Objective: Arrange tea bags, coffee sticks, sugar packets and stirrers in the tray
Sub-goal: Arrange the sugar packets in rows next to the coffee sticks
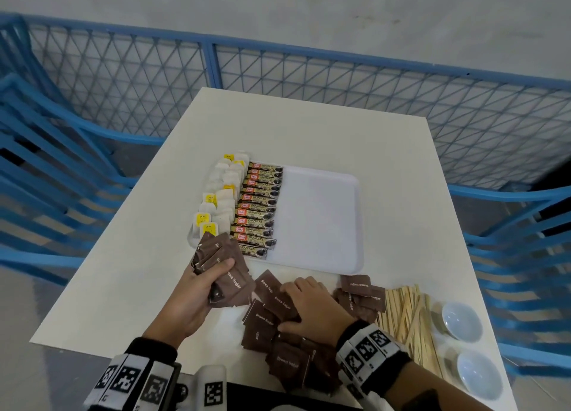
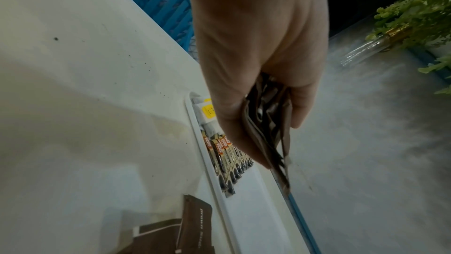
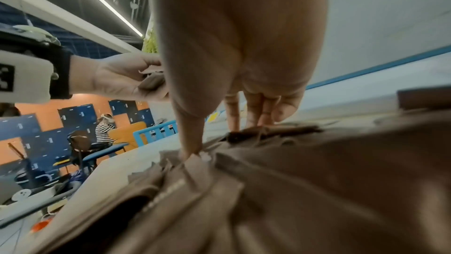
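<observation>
White counter [image 1: 309, 126] seen from above, bearing a white tray [image 1: 321, 219]. Along the tray's left edge lies a column of tea bags [image 1: 221, 194] with yellow tags; immediately to their right, a neat column of coffee sticks [image 1: 259, 207] lies crosswise, each touching the next. The right half of the tray holds nothing.

Left hand [image 1: 197, 290]: raised just in front of the tray's near left corner, fingers and thumb curled round a fanned stack of brown sugar packets [image 1: 221, 268]; the left wrist view shows the stack [image 2: 268, 133] pinched edge-on between thumb and fingers above the tray rim.

Right hand [image 1: 312, 310]: palm down on the loose sugar packets [image 1: 272, 315] scattered on the counter in front of the tray, thumb and fingertips [image 3: 234, 115] pressed onto the pile; whether any packet is pinched between them cannot be told.

Further packets lie to the right of this hand, next to a bundle of wooden stirrers [image 1: 408, 318] on the counter. Two small white dishes [image 1: 462, 325] stand at the near right corner, beside the stirrers. A blue mesh fence [image 1: 154, 80] surrounds the counter.
</observation>
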The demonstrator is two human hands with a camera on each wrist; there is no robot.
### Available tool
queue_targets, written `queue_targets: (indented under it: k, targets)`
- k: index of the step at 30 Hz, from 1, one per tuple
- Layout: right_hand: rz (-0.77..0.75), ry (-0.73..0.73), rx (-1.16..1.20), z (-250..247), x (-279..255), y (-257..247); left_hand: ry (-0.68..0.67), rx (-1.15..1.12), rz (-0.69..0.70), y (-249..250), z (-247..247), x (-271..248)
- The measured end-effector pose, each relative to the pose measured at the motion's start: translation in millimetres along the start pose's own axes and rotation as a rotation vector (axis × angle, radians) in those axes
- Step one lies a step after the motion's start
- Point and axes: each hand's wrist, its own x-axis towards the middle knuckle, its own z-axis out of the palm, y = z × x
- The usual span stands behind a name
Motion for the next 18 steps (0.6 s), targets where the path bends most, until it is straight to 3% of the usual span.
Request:
queue_targets:
  k: [3,9,12,15,18]
  targets:
    - [0.016,0.011,0.087,2.4,3.8,-3.0,0.015,-0.003,-0.006,-0.1,-4.2,-2.5]
    - [0.073,0.091,0.559,-24.2,-4.6,-1.4,0.046,-0.025,-0.017,0.6,-11.9,-9.4]
    - [-0.026,-0.035,0.633,-35.6,-24.6,-7.4,0.065,-0.031,-0.019,-0.6,-16.9,-11.3]
    - [-0.148,-0.16,0.487,-26.4,-42.0,-16.4,0.075,-0.032,-0.023,-1.9,-18.3,-11.6]
    - [-0.221,-0.145,0.041,-4.0,-45.7,-15.3,0.07,-0.024,-0.027,-1.9,-18.1,-10.8]
